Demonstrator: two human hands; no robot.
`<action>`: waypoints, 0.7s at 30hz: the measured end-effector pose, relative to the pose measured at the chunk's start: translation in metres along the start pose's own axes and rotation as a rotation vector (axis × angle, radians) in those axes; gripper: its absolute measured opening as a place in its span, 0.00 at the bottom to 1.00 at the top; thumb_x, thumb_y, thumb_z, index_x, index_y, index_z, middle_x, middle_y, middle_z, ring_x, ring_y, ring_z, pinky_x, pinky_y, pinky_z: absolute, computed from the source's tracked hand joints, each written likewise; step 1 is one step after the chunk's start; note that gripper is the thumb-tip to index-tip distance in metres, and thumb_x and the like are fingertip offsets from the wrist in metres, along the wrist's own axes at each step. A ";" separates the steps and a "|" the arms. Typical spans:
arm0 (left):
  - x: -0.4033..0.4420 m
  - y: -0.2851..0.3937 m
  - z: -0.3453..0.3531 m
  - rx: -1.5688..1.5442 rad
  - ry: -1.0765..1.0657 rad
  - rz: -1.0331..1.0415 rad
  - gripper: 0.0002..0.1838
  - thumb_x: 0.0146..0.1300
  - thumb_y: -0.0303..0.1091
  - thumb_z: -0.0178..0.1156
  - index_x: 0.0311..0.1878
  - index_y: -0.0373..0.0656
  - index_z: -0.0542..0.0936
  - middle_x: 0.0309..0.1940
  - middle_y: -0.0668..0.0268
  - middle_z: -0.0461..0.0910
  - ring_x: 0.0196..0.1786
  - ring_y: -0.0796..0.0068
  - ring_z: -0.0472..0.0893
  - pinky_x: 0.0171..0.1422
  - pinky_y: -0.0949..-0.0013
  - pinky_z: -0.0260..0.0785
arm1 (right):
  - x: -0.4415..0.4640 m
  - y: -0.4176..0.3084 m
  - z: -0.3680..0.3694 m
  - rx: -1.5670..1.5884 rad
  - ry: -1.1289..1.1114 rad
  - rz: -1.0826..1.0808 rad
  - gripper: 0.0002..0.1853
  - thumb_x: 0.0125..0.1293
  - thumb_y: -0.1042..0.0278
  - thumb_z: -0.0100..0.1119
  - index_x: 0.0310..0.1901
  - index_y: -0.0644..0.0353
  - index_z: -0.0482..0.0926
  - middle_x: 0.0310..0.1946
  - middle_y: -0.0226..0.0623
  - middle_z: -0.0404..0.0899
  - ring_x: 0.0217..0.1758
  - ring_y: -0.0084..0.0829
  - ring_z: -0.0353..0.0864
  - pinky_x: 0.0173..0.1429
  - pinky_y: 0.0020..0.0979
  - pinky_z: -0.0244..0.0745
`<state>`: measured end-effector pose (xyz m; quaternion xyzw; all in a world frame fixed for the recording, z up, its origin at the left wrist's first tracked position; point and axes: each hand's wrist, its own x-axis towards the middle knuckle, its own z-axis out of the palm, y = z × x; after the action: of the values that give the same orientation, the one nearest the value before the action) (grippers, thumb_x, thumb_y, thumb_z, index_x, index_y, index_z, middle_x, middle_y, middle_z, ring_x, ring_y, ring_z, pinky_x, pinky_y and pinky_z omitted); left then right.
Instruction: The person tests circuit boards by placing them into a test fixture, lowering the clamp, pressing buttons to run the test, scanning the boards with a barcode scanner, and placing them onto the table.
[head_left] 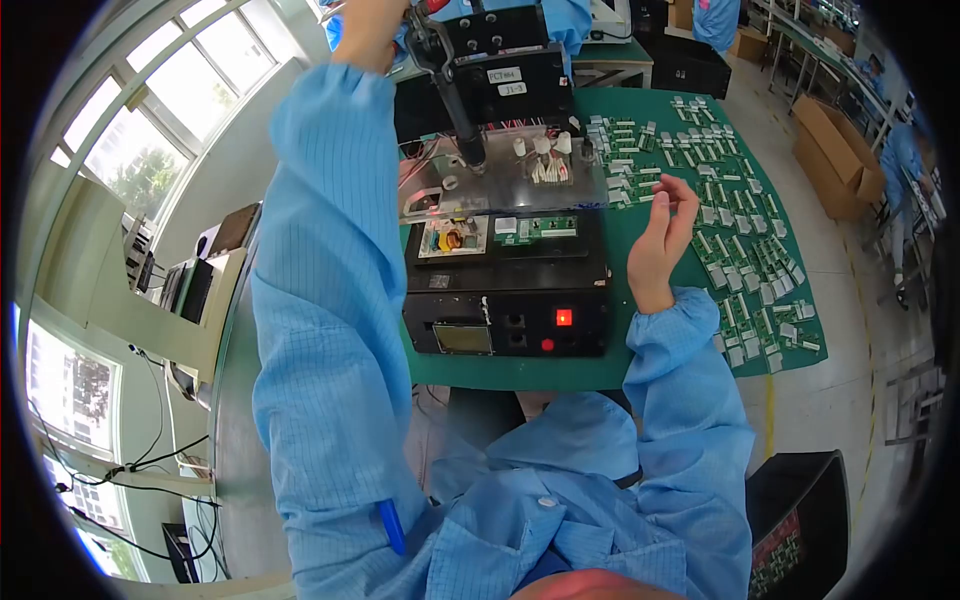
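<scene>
My left hand [372, 28] reaches to the top edge of the view, beside the red-tipped lever of a toggle clamp [430, 45]; its fingers are cut off there. The clamp's dark plunger comes down onto a clear plastic plate [500, 180] with white connectors and wires on it. Beneath the plate, on a black test fixture [520, 270], sit a power board with a yellow-orange coil [452, 238] and a green circuit board [540, 230]. My right hand [660, 248] hovers right of the fixture, fingers loosely bent and apart, holding nothing.
Rows of green circuit boards [745, 255] cover the right side of the green mat [500, 375]. The fixture's front has a small display [464, 339] and a lit red switch [564, 317]. A black bin [800, 510] stands lower right. Other people in blue are farther off.
</scene>
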<state>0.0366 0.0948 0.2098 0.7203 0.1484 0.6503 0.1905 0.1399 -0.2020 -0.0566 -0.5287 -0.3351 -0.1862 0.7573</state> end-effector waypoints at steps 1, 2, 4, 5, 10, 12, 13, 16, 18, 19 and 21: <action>-0.030 0.065 -0.025 -0.076 0.006 0.186 0.17 0.69 0.39 0.52 0.47 0.32 0.78 0.39 0.60 0.79 0.41 0.64 0.77 0.49 0.61 0.67 | 0.001 -0.001 0.000 0.000 -0.001 0.002 0.12 0.74 0.70 0.45 0.54 0.65 0.73 0.45 0.35 0.73 0.47 0.24 0.69 0.56 0.26 0.64; -0.061 0.106 -0.043 -0.122 0.098 0.163 0.18 0.71 0.40 0.49 0.44 0.33 0.78 0.34 0.61 0.77 0.38 0.66 0.75 0.48 0.64 0.66 | 0.002 -0.002 -0.001 0.034 0.014 0.029 0.12 0.74 0.70 0.45 0.54 0.65 0.73 0.45 0.34 0.73 0.47 0.23 0.69 0.55 0.26 0.64; -0.107 0.106 -0.087 0.127 -0.017 0.659 0.08 0.64 0.31 0.56 0.37 0.35 0.77 0.27 0.62 0.76 0.31 0.70 0.75 0.34 0.69 0.65 | 0.003 -0.002 -0.001 0.068 0.042 0.061 0.12 0.74 0.70 0.45 0.53 0.64 0.73 0.44 0.34 0.73 0.47 0.23 0.69 0.55 0.26 0.64; -0.168 0.132 -0.095 -0.084 -0.241 0.312 0.05 0.55 0.28 0.60 0.30 0.38 0.75 0.26 0.61 0.74 0.29 0.67 0.74 0.31 0.67 0.63 | 0.004 -0.001 -0.001 0.069 0.048 0.067 0.12 0.74 0.70 0.45 0.53 0.64 0.73 0.44 0.33 0.72 0.47 0.22 0.69 0.55 0.25 0.64; -0.289 0.116 -0.069 0.252 -0.773 0.406 0.10 0.59 0.35 0.61 0.38 0.37 0.78 0.34 0.56 0.78 0.39 0.55 0.78 0.48 0.56 0.70 | 0.000 0.001 0.000 0.080 0.012 0.073 0.11 0.74 0.71 0.45 0.53 0.64 0.73 0.43 0.33 0.72 0.46 0.22 0.69 0.54 0.24 0.64; -0.295 0.083 -0.058 0.504 -0.691 0.333 0.18 0.63 0.36 0.58 0.52 0.35 0.77 0.45 0.54 0.78 0.51 0.53 0.77 0.57 0.55 0.69 | 0.001 -0.001 0.000 0.008 -0.038 0.034 0.11 0.74 0.71 0.45 0.52 0.64 0.73 0.43 0.32 0.72 0.45 0.21 0.69 0.52 0.23 0.65; -0.297 0.073 -0.054 0.505 -0.679 0.333 0.18 0.63 0.36 0.58 0.52 0.35 0.77 0.45 0.54 0.78 0.51 0.53 0.77 0.57 0.55 0.69 | 0.001 0.001 0.001 0.011 -0.043 0.024 0.11 0.74 0.71 0.45 0.52 0.64 0.73 0.43 0.32 0.72 0.45 0.21 0.69 0.52 0.23 0.65; -0.299 0.054 -0.044 0.512 -0.686 0.259 0.15 0.62 0.36 0.58 0.47 0.35 0.78 0.43 0.53 0.76 0.49 0.50 0.76 0.55 0.53 0.69 | 0.001 0.004 0.000 -0.017 -0.057 -0.005 0.10 0.74 0.72 0.46 0.51 0.64 0.73 0.42 0.32 0.72 0.44 0.21 0.70 0.52 0.24 0.66; -0.299 0.049 -0.041 0.483 -0.671 0.194 0.14 0.60 0.36 0.59 0.45 0.35 0.79 0.43 0.53 0.76 0.48 0.49 0.76 0.54 0.53 0.69 | 0.000 0.000 0.000 -0.016 -0.061 0.028 0.10 0.74 0.72 0.45 0.50 0.64 0.73 0.42 0.32 0.72 0.44 0.21 0.70 0.51 0.24 0.66; -0.299 0.048 -0.040 0.459 -0.659 0.131 0.14 0.59 0.36 0.60 0.43 0.36 0.79 0.43 0.53 0.75 0.47 0.48 0.75 0.54 0.53 0.69 | -0.001 -0.001 0.000 -0.020 -0.068 0.015 0.10 0.74 0.72 0.45 0.50 0.64 0.73 0.42 0.32 0.72 0.44 0.21 0.70 0.51 0.24 0.66; -0.297 0.043 -0.040 0.430 -0.592 0.130 0.12 0.56 0.35 0.63 0.41 0.38 0.80 0.45 0.52 0.74 0.47 0.46 0.75 0.53 0.52 0.69 | 0.000 0.002 0.000 -0.008 -0.071 -0.007 0.09 0.74 0.72 0.45 0.49 0.64 0.74 0.42 0.33 0.72 0.44 0.22 0.70 0.51 0.24 0.66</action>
<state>-0.0368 -0.0773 -0.0277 0.9086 0.1743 0.3786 0.0278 0.1413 -0.2012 -0.0581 -0.5368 -0.3627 -0.1712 0.7423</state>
